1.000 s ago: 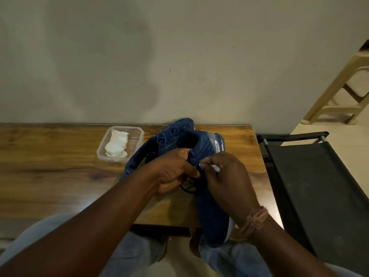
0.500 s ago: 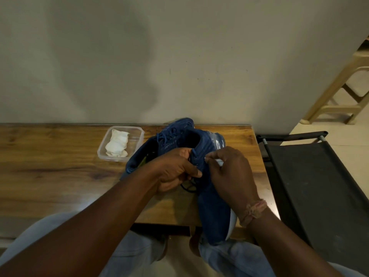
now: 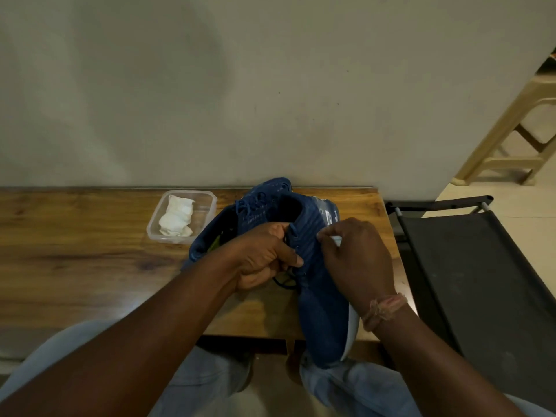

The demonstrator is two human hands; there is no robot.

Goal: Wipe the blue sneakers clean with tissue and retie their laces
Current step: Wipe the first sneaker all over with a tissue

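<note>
Head view is showing the near sneaker (image 3: 323, 296) lying toe toward the person, long axis running away across the table (image 3: 75, 251). Left hand (image 3: 264, 257) is gripping its laced throat; right hand (image 3: 355, 260), just beside, is pinching a white scrap (image 3: 336, 239) against its upper.

the right hand (image 3: 356, 260) drew away from the left hand (image 3: 264, 255), moving right and a little farther across the near blue sneaker (image 3: 323, 296), so a strip of the shoe's ribbed upper opened between them. the small white piece (image 3: 336, 239) it pinches moved with it. the sneaker's toe slid slightly left and nearer over the table (image 3: 90, 266) edge. the left hand barely shifted.
</note>
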